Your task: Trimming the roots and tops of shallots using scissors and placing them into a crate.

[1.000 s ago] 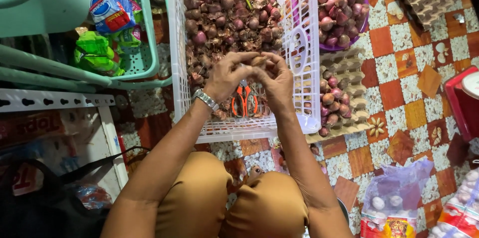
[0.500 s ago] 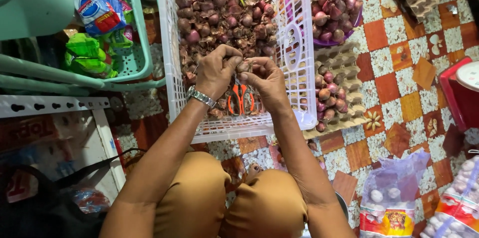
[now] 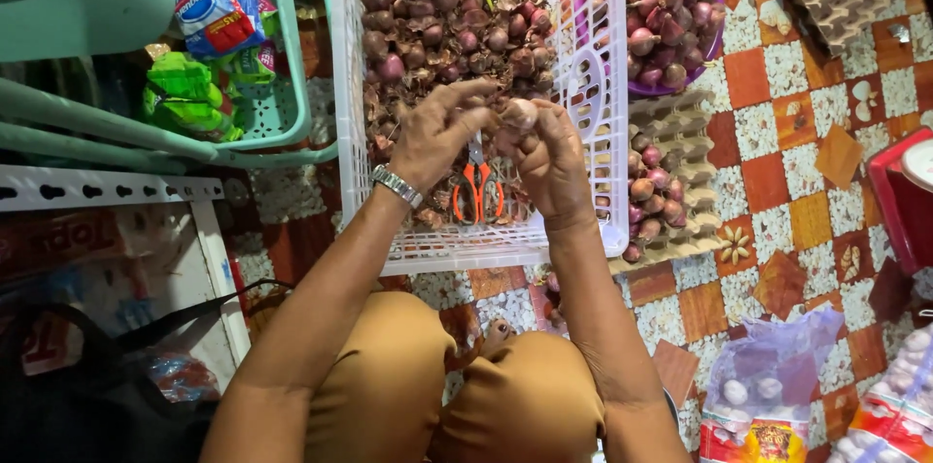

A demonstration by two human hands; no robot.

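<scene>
So the shallot (image 3: 520, 113) sits right between both hands, held up over the white basket (image 3: 603, 181), just above the loose pile of shallots (image 3: 437, 26) and dry skins. The right hand (image 3: 552, 167) has its grip closed on it from below and the right side, fingertips pinching the bulb. The left hand (image 3: 437, 133) comes in from the left, fingers curled over and touching the top of the same bulb, so it's closed on it too as far as I can tell. The bulb's long axis is hard to read, it's mostly covered by fingers. Orange-handled scissors (image 3: 476, 193) lie in the basket directly under the hands, handles toward the person, about equally near either hand.
</scene>
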